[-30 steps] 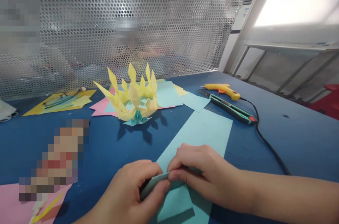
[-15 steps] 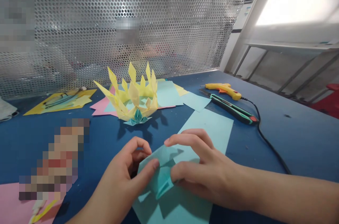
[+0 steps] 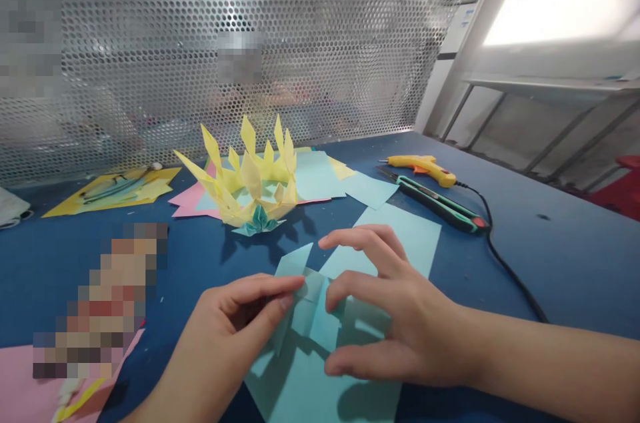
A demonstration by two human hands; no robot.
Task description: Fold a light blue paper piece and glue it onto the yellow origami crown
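A small folded piece of light blue paper [image 3: 320, 316] is pinched between the thumb and fingers of my left hand [image 3: 240, 323]. Its upper flap sticks up and its creased faces are turned toward me. My right hand [image 3: 400, 303] hovers at the right side of the fold with thumb and fingers spread; one bent finger is at the paper's edge, and I cannot tell if it touches. Beneath both hands lies a larger light blue sheet [image 3: 420, 236]. Just beyond them stands a yellow folded-paper crown [image 3: 251, 176] with a teal paper ornament [image 3: 260, 219] at its front.
A yellow glue gun [image 3: 423, 168] and a black-and-green craft knife [image 3: 440, 204] lie at the right, with a black cord [image 3: 510, 273]. Pink paper [image 3: 20, 376] is at the lower left, yellow sheets [image 3: 65, 203] farther back. A perforated metal panel [image 3: 320, 23] borders the blue table [image 3: 525, 229].
My right fingers have opened away from the folded paper. My left hand has shifted its pinch, and the paper has turned, its flap now pointing up.
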